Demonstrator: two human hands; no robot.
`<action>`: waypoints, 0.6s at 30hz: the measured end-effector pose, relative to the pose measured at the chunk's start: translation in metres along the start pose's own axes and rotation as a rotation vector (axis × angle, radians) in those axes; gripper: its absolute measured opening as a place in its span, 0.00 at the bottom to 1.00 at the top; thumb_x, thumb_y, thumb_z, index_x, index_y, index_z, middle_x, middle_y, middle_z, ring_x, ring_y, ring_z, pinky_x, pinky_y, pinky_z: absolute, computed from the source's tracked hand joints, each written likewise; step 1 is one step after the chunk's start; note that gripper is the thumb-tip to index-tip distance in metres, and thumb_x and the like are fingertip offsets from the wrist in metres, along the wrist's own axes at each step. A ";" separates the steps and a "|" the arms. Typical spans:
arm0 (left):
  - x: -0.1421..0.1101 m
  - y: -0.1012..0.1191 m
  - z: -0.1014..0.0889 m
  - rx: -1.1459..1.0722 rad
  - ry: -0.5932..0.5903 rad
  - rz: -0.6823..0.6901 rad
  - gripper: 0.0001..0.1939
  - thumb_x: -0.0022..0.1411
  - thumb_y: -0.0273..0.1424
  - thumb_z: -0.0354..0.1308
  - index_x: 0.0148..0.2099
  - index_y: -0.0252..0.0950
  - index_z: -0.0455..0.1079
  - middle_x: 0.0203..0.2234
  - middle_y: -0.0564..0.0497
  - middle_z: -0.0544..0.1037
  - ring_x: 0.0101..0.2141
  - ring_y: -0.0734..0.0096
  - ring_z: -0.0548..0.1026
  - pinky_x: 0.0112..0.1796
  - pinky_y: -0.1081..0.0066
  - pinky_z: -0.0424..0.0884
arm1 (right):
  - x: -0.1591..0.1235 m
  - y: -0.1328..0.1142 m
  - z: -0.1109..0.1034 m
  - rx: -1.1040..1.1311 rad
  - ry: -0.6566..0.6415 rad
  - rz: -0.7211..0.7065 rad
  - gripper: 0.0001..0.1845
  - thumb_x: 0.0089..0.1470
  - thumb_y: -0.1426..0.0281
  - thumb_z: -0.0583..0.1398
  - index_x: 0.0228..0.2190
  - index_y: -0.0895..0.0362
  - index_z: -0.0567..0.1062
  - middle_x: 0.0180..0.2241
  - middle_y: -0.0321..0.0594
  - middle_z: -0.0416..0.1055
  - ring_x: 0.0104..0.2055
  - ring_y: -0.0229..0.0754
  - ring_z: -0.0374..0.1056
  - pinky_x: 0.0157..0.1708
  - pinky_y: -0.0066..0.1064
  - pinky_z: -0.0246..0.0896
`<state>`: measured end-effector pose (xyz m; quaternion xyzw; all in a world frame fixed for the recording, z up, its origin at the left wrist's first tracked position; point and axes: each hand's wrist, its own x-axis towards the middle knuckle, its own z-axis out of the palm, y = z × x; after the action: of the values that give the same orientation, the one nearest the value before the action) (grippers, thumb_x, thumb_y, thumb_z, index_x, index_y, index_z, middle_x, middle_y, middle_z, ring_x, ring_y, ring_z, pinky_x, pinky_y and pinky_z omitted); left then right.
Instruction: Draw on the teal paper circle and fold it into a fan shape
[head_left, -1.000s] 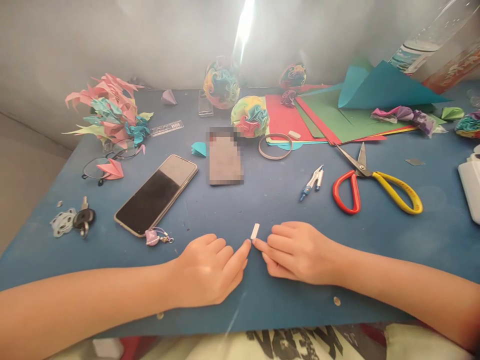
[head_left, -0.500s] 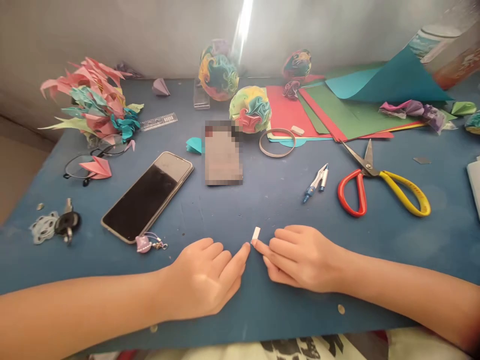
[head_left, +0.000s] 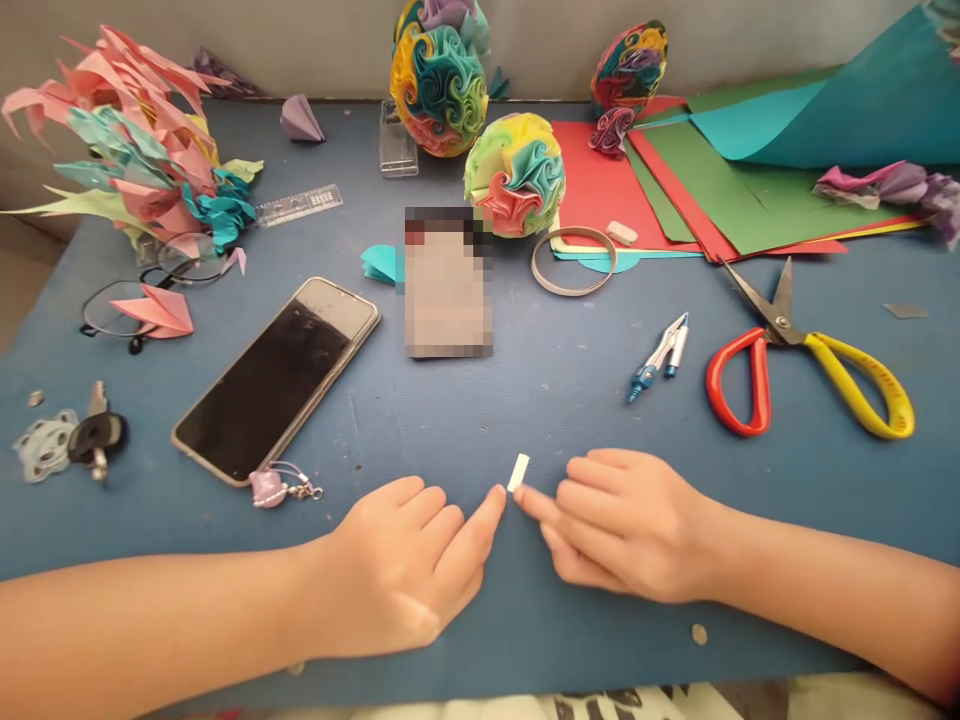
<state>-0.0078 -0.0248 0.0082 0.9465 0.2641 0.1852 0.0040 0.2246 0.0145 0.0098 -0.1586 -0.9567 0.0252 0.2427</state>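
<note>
A small white piece (head_left: 517,472) lies on the blue table (head_left: 480,420) near its front edge. My left hand (head_left: 397,570) rests on the table with its index finger stretched out, and the fingertip touches the piece's lower end. My right hand (head_left: 630,520) lies opposite, fingers loosely extended, index tip meeting the piece from the right. Neither hand grips anything.
A phone (head_left: 277,380) with a charm lies to the left, keys (head_left: 94,435) and glasses (head_left: 112,310) beyond it. Red-and-yellow scissors (head_left: 810,370) and a small compass (head_left: 660,355) lie to the right. Folded paper balls (head_left: 516,185), coloured sheets (head_left: 735,190), a ring (head_left: 574,262) and pink origami (head_left: 120,130) fill the back.
The view has tilted down and moved closer, so the table fills more of the picture. Both hands and the white piece have stayed in nearly the same place.
</note>
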 end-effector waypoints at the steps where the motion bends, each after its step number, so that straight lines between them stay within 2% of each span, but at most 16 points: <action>1: 0.000 0.000 0.000 -0.005 0.000 -0.001 0.16 0.59 0.23 0.53 0.48 0.20 0.69 0.14 0.56 0.64 0.16 0.73 0.60 0.17 0.69 0.56 | 0.000 0.000 0.000 -0.012 0.004 0.014 0.11 0.53 0.74 0.59 0.38 0.68 0.74 0.20 0.33 0.61 0.22 0.34 0.57 0.17 0.29 0.55; 5: 0.000 -0.001 -0.001 -0.005 -0.006 0.005 0.16 0.59 0.23 0.53 0.49 0.20 0.69 0.14 0.56 0.65 0.17 0.73 0.60 0.17 0.69 0.56 | 0.000 -0.001 0.001 0.032 -0.004 -0.006 0.12 0.54 0.74 0.58 0.38 0.68 0.75 0.19 0.33 0.60 0.21 0.34 0.57 0.17 0.29 0.55; 9: 0.000 -0.002 -0.002 -0.012 -0.004 0.009 0.16 0.59 0.23 0.54 0.48 0.20 0.69 0.14 0.56 0.64 0.17 0.73 0.60 0.17 0.69 0.56 | 0.000 -0.001 0.000 -0.024 0.001 0.036 0.11 0.53 0.74 0.58 0.37 0.68 0.76 0.20 0.35 0.63 0.22 0.34 0.57 0.17 0.30 0.55; 18: 0.003 -0.004 -0.003 -0.003 -0.028 0.033 0.16 0.59 0.22 0.52 0.49 0.22 0.70 0.14 0.56 0.63 0.16 0.72 0.59 0.16 0.69 0.56 | -0.002 -0.001 -0.001 -0.033 -0.003 0.019 0.11 0.55 0.73 0.57 0.38 0.66 0.74 0.19 0.32 0.61 0.20 0.33 0.57 0.16 0.29 0.54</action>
<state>-0.0085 -0.0204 0.0112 0.9532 0.2483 0.1723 0.0062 0.2265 0.0126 0.0099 -0.1717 -0.9558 0.0119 0.2382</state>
